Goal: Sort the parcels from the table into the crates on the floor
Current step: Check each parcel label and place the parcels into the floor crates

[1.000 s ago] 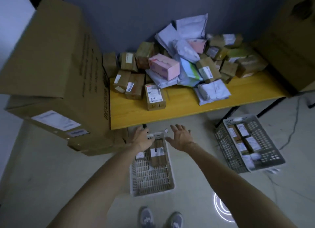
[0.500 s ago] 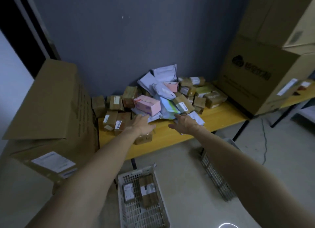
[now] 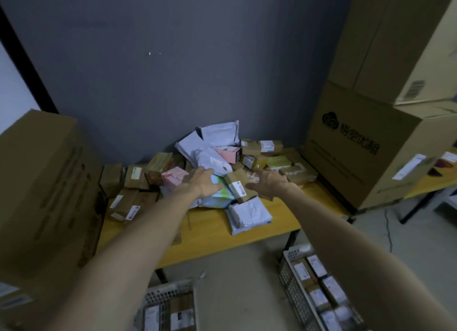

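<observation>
Head view only. Reaching out over a heap of parcels [image 3: 222, 157] piled at the back of the yellow tabletop [image 3: 222, 234], against the grey wall. Holding nothing: left hand [image 3: 201, 182] flat with straight fingers over a green-and-white mailer [image 3: 220, 194], right hand [image 3: 268, 183] spread, thumb out, just beside a small brown box [image 3: 238, 186] bearing a white label. Cannot tell whether either palm touches anything. Probably going for that box, tilted on the mailer between the two hands. Judging by looks: light, stiff taped cardboard, safe to pinch across its short sides, not by the label. Expect the poly bags, such as the white mailer [image 3: 249, 213] at the front of the heap, to be soft, slick and floppy. Best scooped from below or gripped at an edge, or likely to drag neighbours along. Down on the floor, two mesh crates, the left crate [image 3: 168, 291] and the right crate [image 3: 286, 276], both with labelled boxes inside. Flanked by a big left carton [image 3: 44, 182] and stacked right cartons [image 3: 358, 145].
</observation>
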